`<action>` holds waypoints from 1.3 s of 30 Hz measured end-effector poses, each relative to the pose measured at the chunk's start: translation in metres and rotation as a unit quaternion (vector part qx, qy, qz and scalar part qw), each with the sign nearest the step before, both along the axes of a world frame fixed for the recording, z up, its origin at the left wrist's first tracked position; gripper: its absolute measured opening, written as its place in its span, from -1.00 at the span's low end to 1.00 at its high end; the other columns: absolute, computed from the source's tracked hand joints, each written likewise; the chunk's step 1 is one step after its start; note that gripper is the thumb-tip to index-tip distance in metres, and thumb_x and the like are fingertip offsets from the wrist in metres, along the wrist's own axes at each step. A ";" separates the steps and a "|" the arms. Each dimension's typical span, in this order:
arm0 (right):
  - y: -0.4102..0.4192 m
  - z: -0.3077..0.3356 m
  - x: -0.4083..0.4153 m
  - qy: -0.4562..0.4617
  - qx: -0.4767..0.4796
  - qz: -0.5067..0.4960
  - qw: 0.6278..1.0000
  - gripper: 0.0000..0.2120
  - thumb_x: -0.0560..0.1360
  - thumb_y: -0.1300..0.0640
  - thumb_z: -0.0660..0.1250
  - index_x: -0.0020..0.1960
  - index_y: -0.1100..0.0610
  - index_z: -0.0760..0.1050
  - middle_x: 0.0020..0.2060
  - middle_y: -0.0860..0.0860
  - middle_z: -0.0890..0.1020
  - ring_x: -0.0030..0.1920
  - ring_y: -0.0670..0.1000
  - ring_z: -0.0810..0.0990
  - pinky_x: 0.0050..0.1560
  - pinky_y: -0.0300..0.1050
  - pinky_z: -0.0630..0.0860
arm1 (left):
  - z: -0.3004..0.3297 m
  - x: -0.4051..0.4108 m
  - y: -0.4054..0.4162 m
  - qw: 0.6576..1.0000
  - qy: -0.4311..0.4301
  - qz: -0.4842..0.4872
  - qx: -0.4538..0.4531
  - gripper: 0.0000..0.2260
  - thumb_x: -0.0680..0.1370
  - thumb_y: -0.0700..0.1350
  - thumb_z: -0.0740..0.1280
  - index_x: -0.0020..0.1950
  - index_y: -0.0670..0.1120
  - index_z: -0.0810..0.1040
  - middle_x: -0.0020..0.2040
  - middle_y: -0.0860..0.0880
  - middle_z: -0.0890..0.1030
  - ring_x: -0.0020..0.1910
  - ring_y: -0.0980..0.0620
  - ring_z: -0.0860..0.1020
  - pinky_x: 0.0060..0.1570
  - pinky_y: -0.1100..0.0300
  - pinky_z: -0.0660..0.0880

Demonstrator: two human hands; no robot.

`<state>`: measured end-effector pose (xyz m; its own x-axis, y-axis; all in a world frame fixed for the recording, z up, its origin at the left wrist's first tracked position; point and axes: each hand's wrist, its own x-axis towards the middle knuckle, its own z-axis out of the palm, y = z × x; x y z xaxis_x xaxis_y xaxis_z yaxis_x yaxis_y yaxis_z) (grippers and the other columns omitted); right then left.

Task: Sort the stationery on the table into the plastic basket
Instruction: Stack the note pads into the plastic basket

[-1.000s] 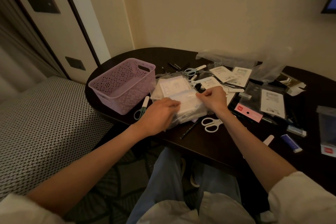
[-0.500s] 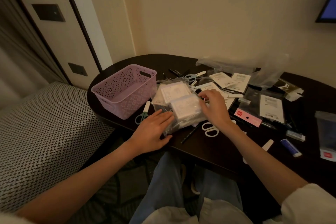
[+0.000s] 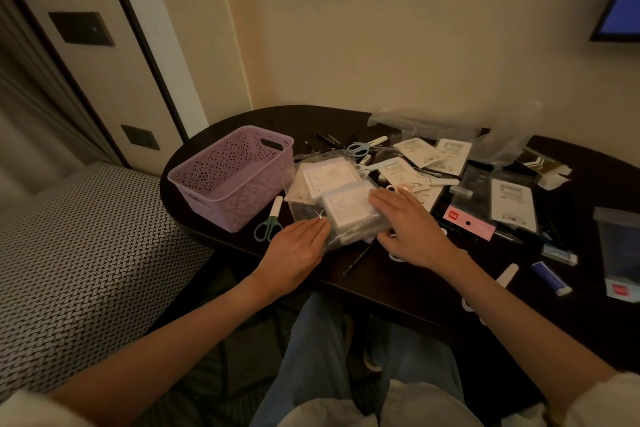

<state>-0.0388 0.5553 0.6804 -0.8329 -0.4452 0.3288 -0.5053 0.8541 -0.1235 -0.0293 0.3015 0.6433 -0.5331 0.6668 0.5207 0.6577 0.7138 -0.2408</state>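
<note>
- Clear plastic packet (image 3: 341,199) of white boxed items lies on the dark table (image 3: 398,291), just right of the lilac plastic basket (image 3: 232,174), between both hands.
- Left hand (image 3: 294,248): fingers straight and together, tips touching the packet's near-left edge; gripping nothing.
- Right hand (image 3: 408,230): fingers spread and nearly flat over the packet's right end, resting on it. Whether the thumb hooks under the wrap I cannot tell.
- Handling, as a judgement: light, but bulky and floppy. The film looks slick and crinkled, and the boxes inside probably slide about (loose wrap, not shrink-tight).
- Best hold is likely a two-hand squeeze on the stiff box sides through the film, not a pinch on the loose wrap, which would let the load sag or slip.
- The basket looks empty from this angle; its floor is only partly in view.
- Green-handled scissors (image 3: 269,224) lie between basket and left hand, close enough to snag on a low carry.
- Hard to read: print on the boxes is blurred, so contents unknown. Dim light throughout.
- A white loop shows under the right hand, mostly covered; likely another scissor handle.
- The packet's far edge merges with other clear bags behind it; where one ends I cannot say.
- A black pen (image 3: 358,258) pokes out from beneath the packet, its upper part hidden.
</note>
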 end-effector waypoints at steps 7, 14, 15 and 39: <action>0.000 -0.004 -0.007 0.022 -0.002 -0.044 0.999 -0.21 0.35 -0.25 0.42 0.42 0.12 0.28 0.45 0.10 0.28 0.47 0.08 0.20 0.50 0.03 -0.03 | 0.027 -0.010 0.013 0.998 0.006 -0.044 0.033 -0.67 0.32 -0.28 0.52 0.06 -0.27 0.65 -0.05 -0.17 0.70 -0.10 -0.09 0.69 -0.16 0.10 0.62; -0.004 -0.002 -0.019 0.072 -0.087 -0.036 0.993 -0.13 0.20 -0.07 0.59 0.38 0.18 0.31 0.32 0.12 0.40 0.36 0.11 0.33 0.45 -0.02 0.06 | 0.082 -0.024 0.036 0.994 -0.044 -0.050 0.089 -0.79 0.41 -0.33 0.37 0.01 -0.16 0.66 -0.21 -0.08 0.69 -0.26 -0.06 0.66 -0.37 0.09 0.58; -0.003 0.001 -0.022 0.084 -0.095 -0.039 0.991 -0.15 0.19 -0.06 0.60 0.35 0.19 0.33 0.28 0.12 0.44 0.31 0.12 0.37 0.41 -0.04 0.12 | 0.088 -0.027 0.039 0.992 -0.045 -0.052 0.102 -0.81 0.45 -0.29 0.34 0.01 -0.16 0.67 -0.20 -0.07 0.70 -0.25 -0.05 0.66 -0.35 0.07 0.59; 0.008 0.061 -0.055 -0.006 -0.331 -0.069 0.941 -0.48 0.25 0.05 0.59 0.12 0.04 0.44 -0.07 -0.05 0.59 -0.08 0.00 0.57 -0.10 0.02 0.56 | 0.130 -0.098 0.028 0.929 -0.297 -0.050 0.217 -0.32 0.40 -0.07 0.54 0.46 -0.01 0.35 0.47 -0.03 0.35 0.46 0.02 0.28 0.44 0.00 0.24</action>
<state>-0.0942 0.5629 0.7410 -0.8727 -0.0338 0.4871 -0.3911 0.6457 -0.6559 -0.1269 0.3296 0.7731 -0.7583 0.5256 0.3856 0.6513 0.5866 0.4814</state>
